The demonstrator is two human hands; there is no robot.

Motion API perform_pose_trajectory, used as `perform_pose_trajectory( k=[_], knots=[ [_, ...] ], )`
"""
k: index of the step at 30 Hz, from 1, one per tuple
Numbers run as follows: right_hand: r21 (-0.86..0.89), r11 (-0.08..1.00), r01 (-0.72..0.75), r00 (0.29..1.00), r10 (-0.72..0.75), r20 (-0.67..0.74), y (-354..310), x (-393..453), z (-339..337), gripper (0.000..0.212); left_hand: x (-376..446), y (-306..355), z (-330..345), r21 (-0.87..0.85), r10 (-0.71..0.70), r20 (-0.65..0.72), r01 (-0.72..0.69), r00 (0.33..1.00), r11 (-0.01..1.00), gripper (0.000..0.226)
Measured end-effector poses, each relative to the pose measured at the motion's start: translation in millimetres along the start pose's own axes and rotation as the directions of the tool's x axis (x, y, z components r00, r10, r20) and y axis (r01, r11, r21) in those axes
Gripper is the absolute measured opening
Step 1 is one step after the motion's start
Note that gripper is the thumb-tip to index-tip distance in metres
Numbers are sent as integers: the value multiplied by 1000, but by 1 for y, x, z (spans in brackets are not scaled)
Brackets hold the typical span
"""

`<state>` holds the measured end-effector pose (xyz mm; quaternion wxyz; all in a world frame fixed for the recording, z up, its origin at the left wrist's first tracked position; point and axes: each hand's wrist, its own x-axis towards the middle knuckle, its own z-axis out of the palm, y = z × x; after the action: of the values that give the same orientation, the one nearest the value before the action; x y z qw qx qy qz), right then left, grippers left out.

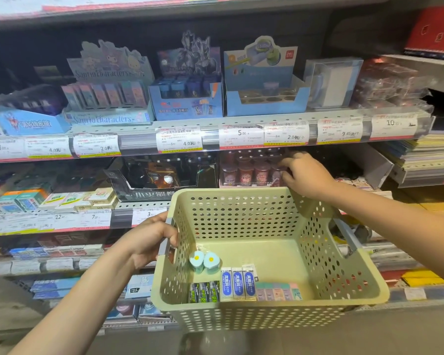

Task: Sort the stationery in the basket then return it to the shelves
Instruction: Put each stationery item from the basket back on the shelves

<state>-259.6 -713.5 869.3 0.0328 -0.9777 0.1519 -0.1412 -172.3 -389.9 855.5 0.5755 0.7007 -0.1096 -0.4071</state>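
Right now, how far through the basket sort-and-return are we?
Done: what remains in the basket lies grouped by kind. In hand: the right hand is at the pink tubs on the shelf, seemingly placing one; the left hand grips the basket handle. Left: two egg-topped items, three dark packs, three blue-label erasers and the pastel erasers.

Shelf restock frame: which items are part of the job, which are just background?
In play:
- green basket, left hand gripping its handle
- in it: two egg-print sharpeners, three blue erasers, three dark packs, pastel erasers
- right hand at the pink sharpener tray

Background:
- Sanrio display box
- price tags
- notebooks
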Motion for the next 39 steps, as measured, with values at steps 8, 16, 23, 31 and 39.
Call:
perform_pose_trajectory(
  k=[8, 16, 23, 31, 39],
  knots=[
    [122, 969, 216, 964, -192, -182, -43, -37, -13, 32, 1, -1, -3, 8, 3, 11, -3, 1000, 1000, 46],
    [258, 924, 280, 859, -362, 362, -118, -53, 7, 11, 1, 2, -1, 49, 4, 26, -6, 1000, 999, 49],
    [252, 946, 202, 831, -302, 467, -145, -50, 57, 57, -1, 7, 4, 32, 42, 23, -43, 999, 999, 48],
    [207, 962, 179, 833, -260, 488, -152, -53, 71, 68, -3, 12, 7, 5, 69, 28, -69, 997, 998, 46],
    [219, 967, 130, 851, -222, 476, -148, -54, 70, 59, 0, 14, 9, 8, 67, 35, -68, 997, 998, 49]
  ],
)
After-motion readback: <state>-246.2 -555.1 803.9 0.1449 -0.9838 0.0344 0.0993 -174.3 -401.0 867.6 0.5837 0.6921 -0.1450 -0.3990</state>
